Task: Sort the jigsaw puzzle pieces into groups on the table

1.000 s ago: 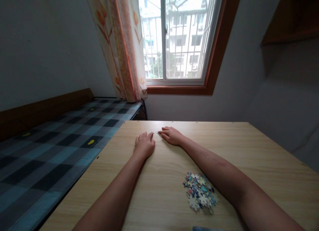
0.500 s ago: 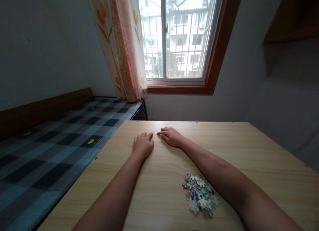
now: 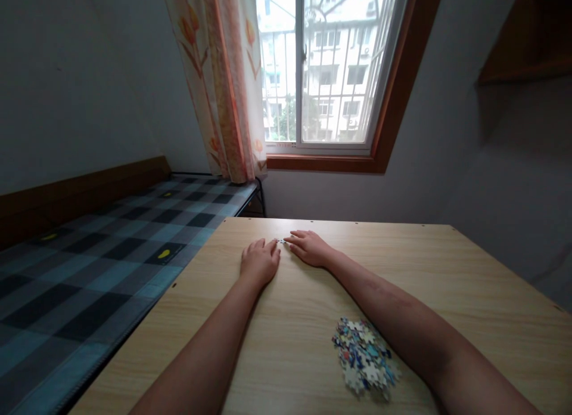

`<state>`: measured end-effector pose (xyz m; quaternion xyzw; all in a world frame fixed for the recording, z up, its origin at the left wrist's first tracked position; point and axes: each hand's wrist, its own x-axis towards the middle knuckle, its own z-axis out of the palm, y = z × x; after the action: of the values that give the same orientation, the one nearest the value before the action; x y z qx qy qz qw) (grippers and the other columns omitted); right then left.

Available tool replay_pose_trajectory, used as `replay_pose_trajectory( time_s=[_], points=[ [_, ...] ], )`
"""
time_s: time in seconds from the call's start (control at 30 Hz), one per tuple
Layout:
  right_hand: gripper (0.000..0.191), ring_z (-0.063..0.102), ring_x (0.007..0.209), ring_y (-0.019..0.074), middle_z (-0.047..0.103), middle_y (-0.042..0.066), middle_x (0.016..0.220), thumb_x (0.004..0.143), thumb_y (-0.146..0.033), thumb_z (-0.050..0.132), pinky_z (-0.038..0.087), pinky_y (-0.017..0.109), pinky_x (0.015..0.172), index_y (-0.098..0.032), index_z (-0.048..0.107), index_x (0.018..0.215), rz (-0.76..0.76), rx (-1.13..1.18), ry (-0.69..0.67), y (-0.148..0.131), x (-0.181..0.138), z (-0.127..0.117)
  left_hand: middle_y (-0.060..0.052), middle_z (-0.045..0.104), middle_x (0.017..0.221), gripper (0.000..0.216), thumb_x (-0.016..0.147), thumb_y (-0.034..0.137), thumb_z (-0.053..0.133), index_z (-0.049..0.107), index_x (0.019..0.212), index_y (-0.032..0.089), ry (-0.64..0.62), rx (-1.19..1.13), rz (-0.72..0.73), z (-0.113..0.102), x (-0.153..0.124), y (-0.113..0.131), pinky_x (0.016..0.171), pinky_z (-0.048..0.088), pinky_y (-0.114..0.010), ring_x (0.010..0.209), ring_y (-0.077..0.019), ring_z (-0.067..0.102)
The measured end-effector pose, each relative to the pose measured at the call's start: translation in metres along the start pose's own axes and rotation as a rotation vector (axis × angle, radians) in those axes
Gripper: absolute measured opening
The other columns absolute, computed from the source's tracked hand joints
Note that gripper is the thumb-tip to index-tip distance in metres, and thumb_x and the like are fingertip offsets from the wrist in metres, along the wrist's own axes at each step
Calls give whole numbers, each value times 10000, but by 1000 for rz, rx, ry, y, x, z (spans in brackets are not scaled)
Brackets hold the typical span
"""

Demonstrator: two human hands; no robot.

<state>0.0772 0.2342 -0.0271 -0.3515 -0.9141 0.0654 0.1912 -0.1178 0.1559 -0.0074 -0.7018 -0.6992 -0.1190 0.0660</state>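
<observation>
Both my arms stretch out over a light wooden table [image 3: 469, 296]. My left hand [image 3: 260, 261] rests knuckles-up on the far part of the tabletop, fingers curled down onto the wood. My right hand [image 3: 309, 247] lies beside it, fingers pointing left. Between the two sets of fingertips sits a tiny puzzle piece [image 3: 281, 241], touched or pinched from both sides; the grip itself is too small to make out. A heap of several colourful jigsaw pieces [image 3: 365, 356] lies on the near part of the table, just left of my right forearm.
A bed with a blue and black checked cover [image 3: 102, 266] runs along the table's left side. Behind the table are a barred window [image 3: 326, 69], a floral curtain [image 3: 223, 87] and grey walls. A wooden shelf [image 3: 522, 39] hangs at upper right.
My hands stay almost in place at the small piece. The view has shifted slightly, so the heap of pieces sits a little lower and further right.
</observation>
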Motion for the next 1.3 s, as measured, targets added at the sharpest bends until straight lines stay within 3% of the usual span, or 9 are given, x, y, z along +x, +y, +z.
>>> replay_pose_trajectory(
  time_s=[0.53, 1.1, 1.3],
  points=[
    [466, 342, 1473, 333, 344, 80, 1622, 1059, -479, 331, 280, 578, 1172, -362, 506, 1475, 60, -23, -104, -2, 0, -3, -111, 588, 1390, 458, 995, 460, 411, 605, 1385, 320, -18, 26, -11, -2, -1, 1, 1041, 387, -429, 1254, -289, 521],
    [458, 315, 1486, 328, 292, 54, 1646, 1053, -487, 349, 282, 550, 1179, -362, 536, 1452, 53, 5, -65, 1, 0, 0, -115, 606, 1367, 427, 996, 434, 441, 632, 1360, 319, 7, 10, -13, -1, -1, 1, 1044, 414, -433, 1246, -288, 546],
    [478, 309, 1489, 331, 294, 68, 1644, 1054, -502, 335, 289, 545, 1176, -349, 524, 1465, 52, 5, -69, 1, -1, -2, -156, 648, 1300, 467, 1012, 348, 360, 641, 1331, 155, 120, -67, -48, 11, 6, -8, 1073, 420, -399, 1217, -265, 565]
  ],
)
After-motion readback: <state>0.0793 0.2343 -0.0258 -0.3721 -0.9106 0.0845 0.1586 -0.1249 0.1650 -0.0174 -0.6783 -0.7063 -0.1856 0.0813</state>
